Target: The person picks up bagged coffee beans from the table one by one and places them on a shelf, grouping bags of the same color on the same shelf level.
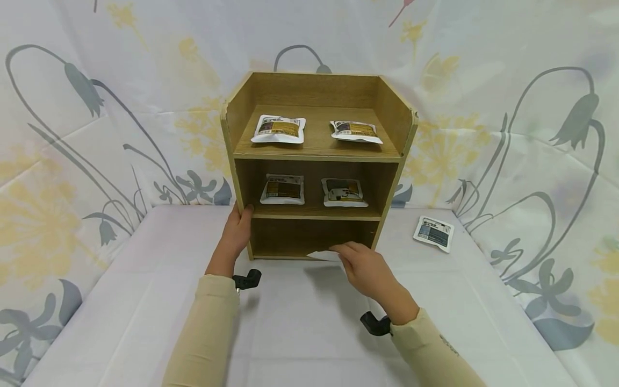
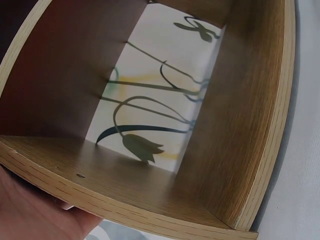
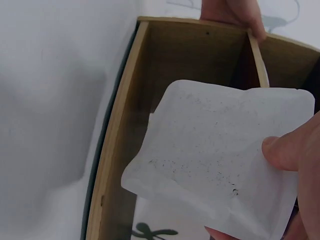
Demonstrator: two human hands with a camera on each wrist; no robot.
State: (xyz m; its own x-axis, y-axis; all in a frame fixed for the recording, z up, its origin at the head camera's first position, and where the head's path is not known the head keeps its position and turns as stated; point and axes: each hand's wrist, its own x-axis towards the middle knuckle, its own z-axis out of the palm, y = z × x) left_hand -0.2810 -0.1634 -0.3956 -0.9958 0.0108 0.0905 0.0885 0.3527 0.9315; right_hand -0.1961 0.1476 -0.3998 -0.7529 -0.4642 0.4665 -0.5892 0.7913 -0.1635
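A small wooden shelf unit (image 1: 319, 158) stands upright on the table, with three levels. My left hand (image 1: 236, 234) grips its left side panel near the lower board; in the left wrist view that hand (image 2: 40, 215) lies against the panel's outer face. Between thumb and fingers, my right hand (image 1: 367, 271) pinches a flat pouch (image 3: 215, 155) just in front of the bottom compartment. The pouch's plain white back, with small dark specks, shows in the right wrist view. From the head it appears nearly edge-on. The bottom compartment's inner wall (image 2: 245, 115) shows in the left wrist view.
Two white pouches with printed labels lie on the top level, left (image 1: 279, 129) and right (image 1: 356, 131). Two more lie on the middle level, left (image 1: 282, 189) and right (image 1: 344, 192). Another pouch (image 1: 434, 234) lies on the white tablecloth (image 1: 300, 333) to the right. Behind hangs a flowered cloth (image 1: 159, 70).
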